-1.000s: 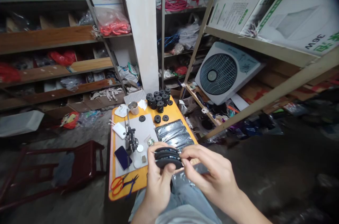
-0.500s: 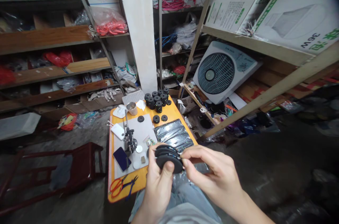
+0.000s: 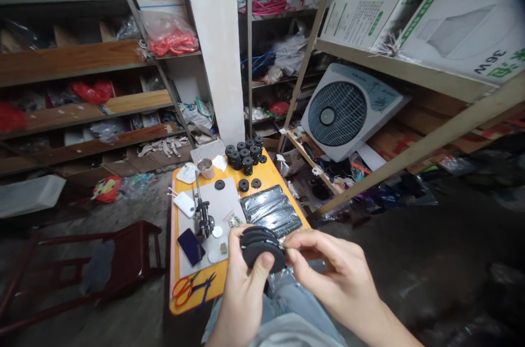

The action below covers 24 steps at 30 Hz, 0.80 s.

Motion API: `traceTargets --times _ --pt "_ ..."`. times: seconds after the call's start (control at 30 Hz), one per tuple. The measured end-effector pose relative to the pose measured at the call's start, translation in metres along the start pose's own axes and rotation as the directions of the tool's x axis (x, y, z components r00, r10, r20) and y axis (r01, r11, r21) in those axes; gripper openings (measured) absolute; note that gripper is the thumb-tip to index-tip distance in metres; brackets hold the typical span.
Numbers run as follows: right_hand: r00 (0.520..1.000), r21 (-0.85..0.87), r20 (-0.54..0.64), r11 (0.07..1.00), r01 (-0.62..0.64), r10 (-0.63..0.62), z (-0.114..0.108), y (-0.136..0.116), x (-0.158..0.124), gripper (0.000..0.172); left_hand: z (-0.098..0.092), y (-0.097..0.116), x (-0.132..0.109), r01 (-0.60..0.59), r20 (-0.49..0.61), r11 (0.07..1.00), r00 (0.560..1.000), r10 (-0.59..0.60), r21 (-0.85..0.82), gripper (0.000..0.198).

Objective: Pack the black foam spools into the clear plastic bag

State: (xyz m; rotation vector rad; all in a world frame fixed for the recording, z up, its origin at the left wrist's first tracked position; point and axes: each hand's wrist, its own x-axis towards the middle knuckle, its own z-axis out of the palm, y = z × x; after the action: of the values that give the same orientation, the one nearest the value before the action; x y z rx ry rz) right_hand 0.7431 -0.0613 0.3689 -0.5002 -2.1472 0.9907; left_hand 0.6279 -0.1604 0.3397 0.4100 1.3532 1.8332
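Above the near edge of the yellow table, my left hand (image 3: 245,295) grips a stack of black round spools (image 3: 262,254), thumb on the front disc and fingers behind. The right side of the stack is met by my right hand (image 3: 338,265), whose thumb and forefinger are pinched together at the rim. Whatever lies between those fingertips is too small to make out. Just beyond the hands are a plastic-wrapped black pack (image 3: 270,210) and a small bag of tiny colourful pieces (image 3: 234,221).
On the yellow table (image 3: 223,276) stand several more black spools (image 3: 247,165), a metal cup (image 3: 205,168), a black winding device or clamp (image 3: 204,218), a phone (image 3: 191,246), orange-handled scissors (image 3: 183,289) and blue pliers (image 3: 204,286). A red-brown chair (image 3: 131,254) is at left; shelves surround the table.
Both hands keep the same grip on the spools. The right fingertips have shifted very slightly at the rim, and the whole view has moved a little.
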Motion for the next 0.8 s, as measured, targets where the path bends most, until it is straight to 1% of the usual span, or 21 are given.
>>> traceTargets --times 0.13,0.27,0.3,0.33,0.43,0.47,0.53,0.57,0.63,0.7,0.8 --pt "1.0 0.029 0.002 1.0 0.001 -0.002 0.0 0.001 -0.002 0.015 0.0 0.006 0.0 -0.001 -0.002 1.0 1.0 0.001 0.005 0.046" --pt "0.996 0.069 -0.083 0.998 -0.011 0.017 -0.008 -0.003 -0.001 0.02 -0.008 0.008 0.005 0.002 -0.044 1.0 0.999 -0.002 -0.005 0.047" --pt "0.995 0.076 -0.096 0.997 -0.005 0.012 -0.01 -0.005 0.0 0.022 -0.01 0.008 0.006 0.008 -0.033 1.0 0.999 -0.008 -0.024 0.047" --pt "0.995 0.082 -0.095 0.997 0.006 0.002 -0.011 -0.006 0.002 0.024 -0.011 0.009 0.006 0.021 0.001 0.998 1.0 -0.021 -0.053 0.047" --pt "0.999 0.125 -0.025 0.991 0.041 -0.038 -0.012 -0.01 0.008 0.025 -0.009 0.016 0.003 0.111 0.121 0.975 0.989 -0.088 -0.193 0.044" --pt "0.999 0.147 0.005 0.988 0.041 -0.042 -0.012 -0.011 0.009 0.023 -0.007 0.019 0.001 0.145 0.133 0.96 0.984 -0.116 -0.241 0.044" --pt "0.998 0.182 0.051 0.983 0.032 -0.042 -0.011 -0.013 0.013 0.02 -0.004 0.023 -0.002 0.19 0.12 0.934 0.98 -0.161 -0.303 0.044" --pt "0.997 0.192 0.07 0.981 0.025 -0.039 -0.011 -0.014 0.014 0.02 -0.004 0.025 -0.003 0.201 0.115 0.928 0.978 -0.173 -0.314 0.044" --pt "0.994 0.202 0.097 0.979 0.022 -0.042 -0.012 -0.015 0.016 0.019 -0.004 0.026 -0.004 0.22 0.143 0.924 0.973 -0.183 -0.313 0.043" --pt "0.991 0.204 0.116 0.978 0.037 -0.061 -0.013 -0.016 0.018 0.019 -0.006 0.025 -0.003 0.229 0.184 0.925 0.966 -0.179 -0.304 0.041" --pt "0.987 0.202 0.132 0.977 0.062 -0.09 -0.013 -0.016 0.02 0.019 -0.009 0.023 -0.001 0.219 0.214 0.93 0.964 -0.159 -0.295 0.037"
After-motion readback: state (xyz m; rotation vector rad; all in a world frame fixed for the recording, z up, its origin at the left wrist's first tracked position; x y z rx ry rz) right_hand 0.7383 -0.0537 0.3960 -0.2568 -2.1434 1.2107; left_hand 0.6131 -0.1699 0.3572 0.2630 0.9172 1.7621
